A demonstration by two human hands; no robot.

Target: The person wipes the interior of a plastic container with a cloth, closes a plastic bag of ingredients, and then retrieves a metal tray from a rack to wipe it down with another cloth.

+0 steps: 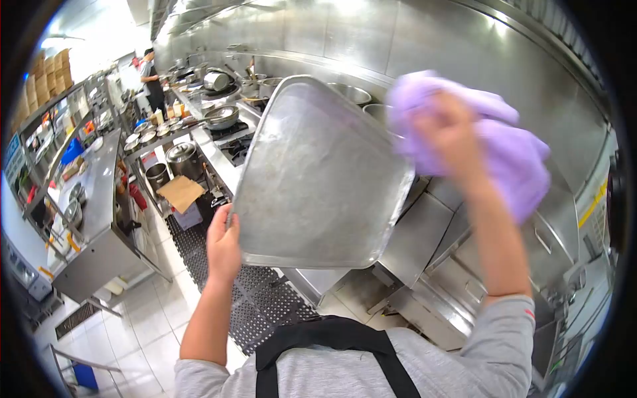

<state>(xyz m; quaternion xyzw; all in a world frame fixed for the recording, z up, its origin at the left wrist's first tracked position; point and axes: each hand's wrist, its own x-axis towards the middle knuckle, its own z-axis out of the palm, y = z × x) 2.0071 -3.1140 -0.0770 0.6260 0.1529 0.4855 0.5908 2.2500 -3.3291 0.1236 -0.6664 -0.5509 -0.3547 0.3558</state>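
A large rectangular metal tray (322,179) is held up in front of me, tilted, with its flat inner face towards the camera. My left hand (224,245) grips its lower left edge, thumb on the near side. My right hand (448,132), somewhat blurred by motion, is closed on a purple cloth (507,156) at the tray's upper right edge. The cloth is bunched around the fingers and hangs down to the right. Whether it touches the tray I cannot tell.
Stoves with pans (222,116) and pots run along the wall behind the tray. A steel counter (99,192) with shelving stands at left. Brown cardboard (180,193) lies near a lidded pot. A black perforated mat (245,305) covers the floor. Another person (152,83) stands far back.
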